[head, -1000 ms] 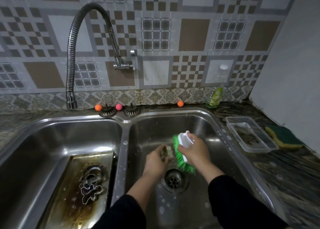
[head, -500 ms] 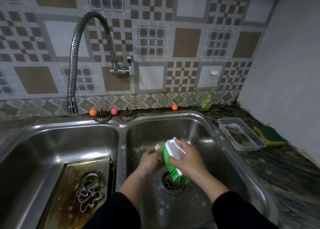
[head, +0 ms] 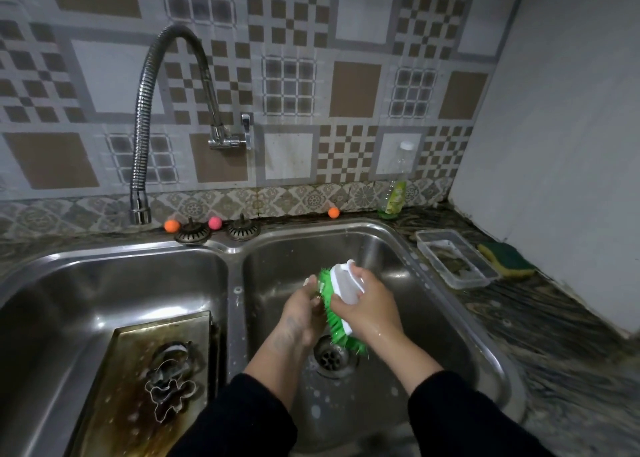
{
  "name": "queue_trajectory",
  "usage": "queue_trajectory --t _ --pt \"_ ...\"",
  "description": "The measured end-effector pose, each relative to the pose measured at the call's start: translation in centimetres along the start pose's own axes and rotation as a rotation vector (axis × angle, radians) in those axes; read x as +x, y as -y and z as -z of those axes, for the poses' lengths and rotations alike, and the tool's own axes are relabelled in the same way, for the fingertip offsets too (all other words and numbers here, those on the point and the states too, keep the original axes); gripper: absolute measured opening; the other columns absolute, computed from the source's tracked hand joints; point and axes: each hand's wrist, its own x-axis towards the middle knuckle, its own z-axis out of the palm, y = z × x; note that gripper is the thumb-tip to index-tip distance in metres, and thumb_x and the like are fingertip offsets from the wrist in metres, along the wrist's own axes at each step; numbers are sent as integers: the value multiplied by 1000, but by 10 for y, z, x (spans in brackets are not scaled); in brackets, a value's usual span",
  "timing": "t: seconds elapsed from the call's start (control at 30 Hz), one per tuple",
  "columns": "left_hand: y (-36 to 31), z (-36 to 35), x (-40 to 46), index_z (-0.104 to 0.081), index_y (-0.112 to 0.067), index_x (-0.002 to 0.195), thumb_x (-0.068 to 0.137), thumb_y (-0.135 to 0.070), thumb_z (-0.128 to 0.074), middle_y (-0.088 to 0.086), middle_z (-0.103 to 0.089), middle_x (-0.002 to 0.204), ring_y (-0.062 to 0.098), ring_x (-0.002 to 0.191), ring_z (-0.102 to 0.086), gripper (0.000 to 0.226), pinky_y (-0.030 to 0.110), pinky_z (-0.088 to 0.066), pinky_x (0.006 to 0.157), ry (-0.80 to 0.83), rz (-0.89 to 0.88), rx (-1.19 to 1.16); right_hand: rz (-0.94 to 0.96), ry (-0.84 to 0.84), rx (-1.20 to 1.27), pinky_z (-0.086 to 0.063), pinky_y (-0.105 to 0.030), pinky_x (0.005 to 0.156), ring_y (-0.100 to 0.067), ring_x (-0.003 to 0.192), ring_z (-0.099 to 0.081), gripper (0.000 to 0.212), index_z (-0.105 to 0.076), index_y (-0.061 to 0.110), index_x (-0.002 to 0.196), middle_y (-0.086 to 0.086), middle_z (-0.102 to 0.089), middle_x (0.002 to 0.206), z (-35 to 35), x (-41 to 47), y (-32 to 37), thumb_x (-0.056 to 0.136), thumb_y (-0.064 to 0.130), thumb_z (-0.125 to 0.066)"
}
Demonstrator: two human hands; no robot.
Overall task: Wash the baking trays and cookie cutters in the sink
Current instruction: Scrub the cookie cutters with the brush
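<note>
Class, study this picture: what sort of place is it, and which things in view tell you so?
Most likely a home kitchen: a steel double sink set in a stone-look counter, a flexible tap on a tiled wall, and a dirty baking tray awaiting washing.

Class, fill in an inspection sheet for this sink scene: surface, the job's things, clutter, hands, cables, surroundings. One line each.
Surface: steel double sink, wet, set in dark patterned counter.
Job's things: stained baking tray in left basin with cookie cutters lying on it; green scrub brush over right basin.
Clutter: clear tub, sponge, soap bottle, two strainer plugs, small balls.
Hands: right hand grips brush; left hand holds a small item against bristles.
Cables: nothing seen.
Surroundings: patterned tiles, flexible faucet.
</note>
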Motion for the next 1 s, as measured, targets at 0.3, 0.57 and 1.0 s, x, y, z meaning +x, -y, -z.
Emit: queue_trajectory --t 0.3,0.57,1.0 --pt "10 -18 -6 -49 -12 69 102 -26 -39 -2 -45 44 10 44 -50 37 27 -44 69 2 -72 -47 118 75 -79 -49 -28 87 -18 108 -59 69 -43 33 139 1 -59 127 38 -7 -13 76 33 -71" --pt "32 -36 -13 -60 -3 111 101 -21 -39 13 -67 103 20 92 -63 29 38 -48 95 81 -64 31 332 228 -267 -47 -26 80 -18 103 -61 63 -50 31 131 4 -61 122 96 -7 -30 73 33 -72" --pt "51 -61 -24 -61 2 115 99 -14 -46 16 -68 105 19 91 -66 27 25 -54 85 -13 -247 226 492 207 -452 -45 -32 89 -24 116 -55 67 -37 30 142 1 -52 134 108 -7 -45 80 31 -63"
